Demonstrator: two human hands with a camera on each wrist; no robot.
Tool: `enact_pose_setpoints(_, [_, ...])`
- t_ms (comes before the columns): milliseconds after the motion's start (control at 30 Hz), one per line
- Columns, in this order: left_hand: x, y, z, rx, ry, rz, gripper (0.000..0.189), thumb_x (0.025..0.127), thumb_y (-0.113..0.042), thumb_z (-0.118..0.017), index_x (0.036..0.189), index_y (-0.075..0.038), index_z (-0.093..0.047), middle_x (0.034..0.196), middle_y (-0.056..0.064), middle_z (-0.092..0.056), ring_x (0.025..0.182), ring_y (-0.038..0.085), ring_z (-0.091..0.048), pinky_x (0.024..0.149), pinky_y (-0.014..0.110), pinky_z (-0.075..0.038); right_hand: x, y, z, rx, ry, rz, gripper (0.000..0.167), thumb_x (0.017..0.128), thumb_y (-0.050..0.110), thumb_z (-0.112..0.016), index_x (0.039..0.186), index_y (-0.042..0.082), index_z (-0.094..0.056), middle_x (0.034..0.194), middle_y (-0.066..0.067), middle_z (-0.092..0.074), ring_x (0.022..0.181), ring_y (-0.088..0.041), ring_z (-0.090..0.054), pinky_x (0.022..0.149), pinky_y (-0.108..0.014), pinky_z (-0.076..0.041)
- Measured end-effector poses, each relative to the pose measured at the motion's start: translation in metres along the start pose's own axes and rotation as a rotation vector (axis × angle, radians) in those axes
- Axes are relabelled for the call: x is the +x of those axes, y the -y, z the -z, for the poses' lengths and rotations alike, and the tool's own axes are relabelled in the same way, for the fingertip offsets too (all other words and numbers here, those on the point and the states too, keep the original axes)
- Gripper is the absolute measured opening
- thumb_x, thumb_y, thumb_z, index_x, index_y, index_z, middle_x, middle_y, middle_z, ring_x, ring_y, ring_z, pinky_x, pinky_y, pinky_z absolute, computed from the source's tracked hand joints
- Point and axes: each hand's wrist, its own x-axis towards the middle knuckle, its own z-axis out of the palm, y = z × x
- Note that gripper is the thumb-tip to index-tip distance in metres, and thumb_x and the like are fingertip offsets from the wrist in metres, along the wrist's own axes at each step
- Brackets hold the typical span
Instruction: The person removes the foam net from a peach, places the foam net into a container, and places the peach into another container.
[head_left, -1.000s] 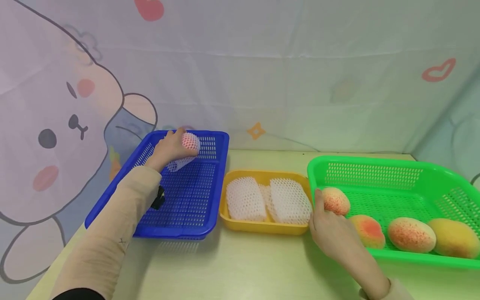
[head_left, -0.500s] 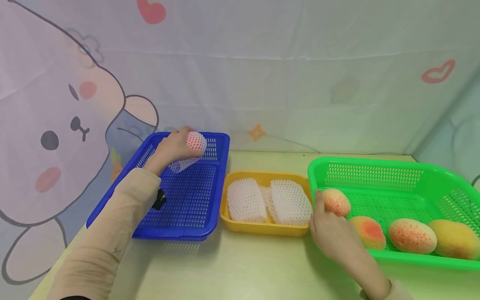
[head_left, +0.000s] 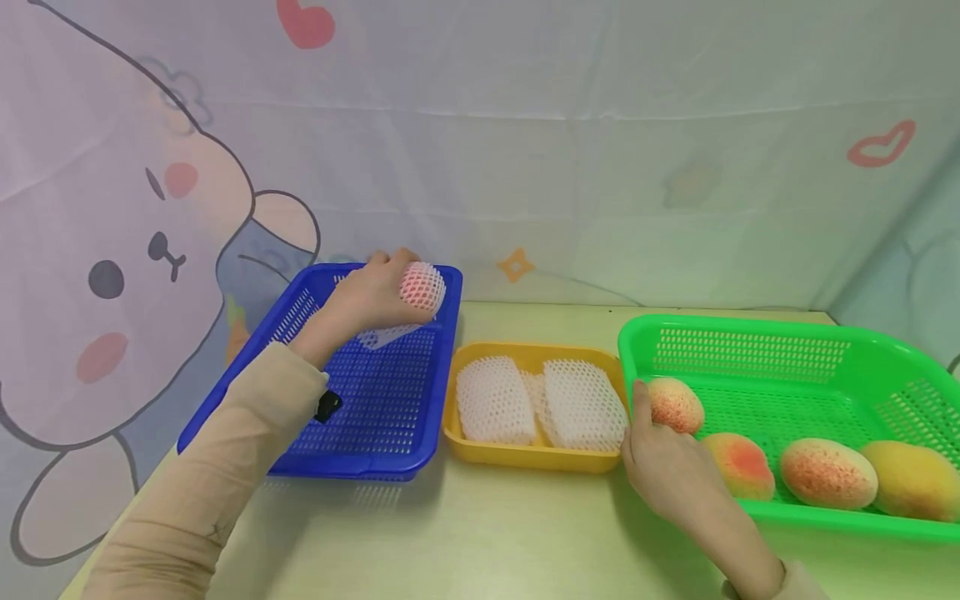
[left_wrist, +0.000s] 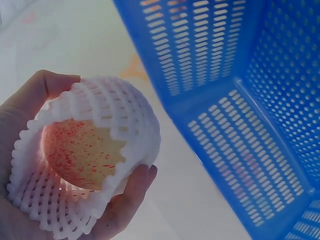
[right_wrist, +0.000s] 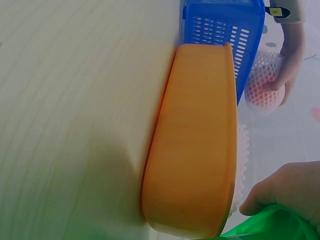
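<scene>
My left hand (head_left: 363,298) grips a red-speckled peach (left_wrist: 82,152) wrapped in a white foam net sleeve (left_wrist: 122,102). In the head view it is raised over the back right of the blue basket (head_left: 360,465). Fingers and thumb curl round the sleeve, whose loose end hangs toward the wrist. My right hand (head_left: 670,467) holds the left rim of the green basket (head_left: 750,323), thumb and fingers on either side of the edge. Just inside that rim, close to the fingers, lies a speckled peach (head_left: 675,404).
Between the baskets stands a yellow tray (head_left: 532,457) with foam net sleeves (head_left: 493,400) in it. More peaches (head_left: 828,473) and a yellow mango-like fruit (head_left: 911,479) line the green basket's front. A printed cloth (head_left: 570,167) hangs behind the table (head_left: 487,533).
My left hand has moved right across the blue basket and slightly up, carrying the sleeved peach toward its right rim. The right hand keeps its place on the green basket.
</scene>
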Motion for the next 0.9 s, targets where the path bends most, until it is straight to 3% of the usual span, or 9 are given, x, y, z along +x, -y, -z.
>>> enact_pose_setpoints(400, [-0.016, -0.016, -0.001, 0.010, 0.013, -0.032, 0.086, 0.076, -0.044, -0.070, 0.147, -0.014, -0.031, 0.140, 0.021, -0.043, 0.106, 0.038, -0.058, 0.086, 0.055, -0.052, 0.001, 0.002, 0.000, 0.003, -0.007, 0.006, 0.051, 0.093, 0.008, -0.043, 0.138, -0.014, -0.031, 0.044, 0.006, -0.030, 0.038, -0.005, -0.021, 0.037, -0.018, -0.017])
enact_pose_setpoints(700, [-0.030, -0.029, -0.004, 0.002, 0.019, -0.080, 0.084, 0.072, -0.042, -0.073, 0.144, -0.019, -0.034, 0.122, 0.015, -0.049, 0.088, 0.030, -0.060, 0.068, 0.039, -0.053, 0.000, -0.001, -0.001, -0.008, -0.006, 0.002, 0.052, 0.094, 0.008, -0.043, 0.139, -0.014, -0.030, 0.045, 0.006, -0.030, 0.038, -0.007, -0.023, 0.037, -0.019, -0.018])
enact_pose_setpoints(900, [-0.042, -0.039, -0.004, -0.028, 0.038, -0.120, 0.083, 0.074, -0.042, -0.074, 0.144, -0.020, -0.035, 0.119, 0.012, -0.050, 0.088, 0.028, -0.059, 0.068, 0.034, -0.054, -0.001, -0.002, -0.001, -0.009, -0.018, 0.008, 0.052, 0.093, 0.008, -0.043, 0.139, -0.014, -0.030, 0.045, 0.005, -0.031, 0.037, -0.007, -0.024, 0.036, -0.019, -0.019])
